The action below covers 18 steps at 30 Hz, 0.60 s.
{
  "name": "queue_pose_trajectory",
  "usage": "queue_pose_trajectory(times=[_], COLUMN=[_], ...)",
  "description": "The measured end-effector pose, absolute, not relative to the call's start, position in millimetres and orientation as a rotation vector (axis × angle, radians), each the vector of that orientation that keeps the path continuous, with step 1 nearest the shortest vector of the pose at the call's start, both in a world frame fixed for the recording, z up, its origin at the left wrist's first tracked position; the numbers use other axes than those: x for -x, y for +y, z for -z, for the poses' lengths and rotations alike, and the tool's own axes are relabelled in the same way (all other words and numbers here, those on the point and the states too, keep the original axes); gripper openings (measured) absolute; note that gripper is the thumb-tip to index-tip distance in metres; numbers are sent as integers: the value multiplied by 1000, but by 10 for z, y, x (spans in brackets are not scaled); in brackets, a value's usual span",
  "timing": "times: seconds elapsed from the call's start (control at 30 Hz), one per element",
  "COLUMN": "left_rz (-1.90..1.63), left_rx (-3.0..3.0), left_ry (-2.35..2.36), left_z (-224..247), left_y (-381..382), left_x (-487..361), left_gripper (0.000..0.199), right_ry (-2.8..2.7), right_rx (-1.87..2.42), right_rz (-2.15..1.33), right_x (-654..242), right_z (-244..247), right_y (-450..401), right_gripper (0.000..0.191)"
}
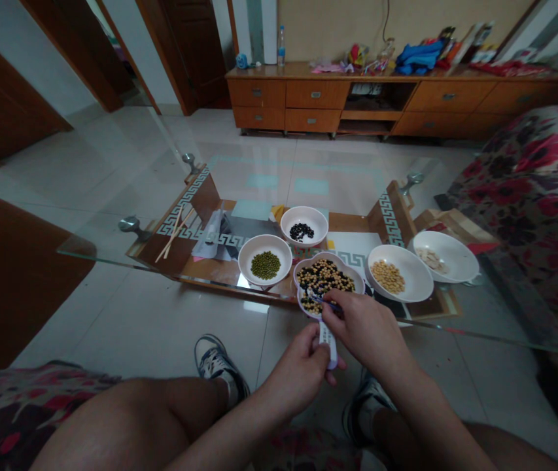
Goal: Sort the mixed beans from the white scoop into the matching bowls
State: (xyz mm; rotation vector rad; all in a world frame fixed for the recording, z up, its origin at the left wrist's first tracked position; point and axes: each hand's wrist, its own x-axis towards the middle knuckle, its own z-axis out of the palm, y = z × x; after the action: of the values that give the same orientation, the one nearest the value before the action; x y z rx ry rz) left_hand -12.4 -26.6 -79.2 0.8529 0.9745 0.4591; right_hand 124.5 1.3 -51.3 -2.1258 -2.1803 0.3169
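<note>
The left hand (298,369) curls closed around a white strip (328,343) just below the lobed bowl (308,301) of mixed black and yellow beans (325,277). The right hand (367,330) pinches a small blue implement (325,302) over that bowl. Beyond, on the glass bench (112,257), white bowls hold soybeans (388,277), mung beans (265,265), black beans (302,231) and pale flakes (432,260)

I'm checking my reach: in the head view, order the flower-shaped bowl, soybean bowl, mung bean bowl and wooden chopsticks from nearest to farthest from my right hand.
1. Flower-shaped bowl: at the right hand, front of the table.
2. Soybean bowl: to its right.
3. Mung bean bowl: to its left.
4. Wooden chopsticks: far left.
</note>
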Motion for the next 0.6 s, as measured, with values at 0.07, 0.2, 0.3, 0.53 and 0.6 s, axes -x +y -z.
queue_pose_trajectory(times=[0.07, 0.2, 0.3, 0.53, 0.6], left_rz=[-463, -458, -458, -462, -466], left_rx=[-850, -856, -858, -855, -859], left_ry=[972, 975, 974, 968, 963], left_z=[800, 799, 801, 825, 821], left_y=[-268, -270, -272, -276, -274], left_x=[124, 124, 125, 127, 125], left_gripper=[27, 27, 28, 29, 29], right_ry=[-2185, -2189, -2186, -2179, -2183], right_rx=[2121, 2093, 2064, 2089, 2087], right_rz=[-315, -291, -283, -301, -310], right_x=[-1248, -1257, -1261, -1256, -1254], right_z=[517, 535, 545, 535, 531], right_y=[9, 1, 0, 2, 1], right_gripper=[21, 22, 22, 22, 23])
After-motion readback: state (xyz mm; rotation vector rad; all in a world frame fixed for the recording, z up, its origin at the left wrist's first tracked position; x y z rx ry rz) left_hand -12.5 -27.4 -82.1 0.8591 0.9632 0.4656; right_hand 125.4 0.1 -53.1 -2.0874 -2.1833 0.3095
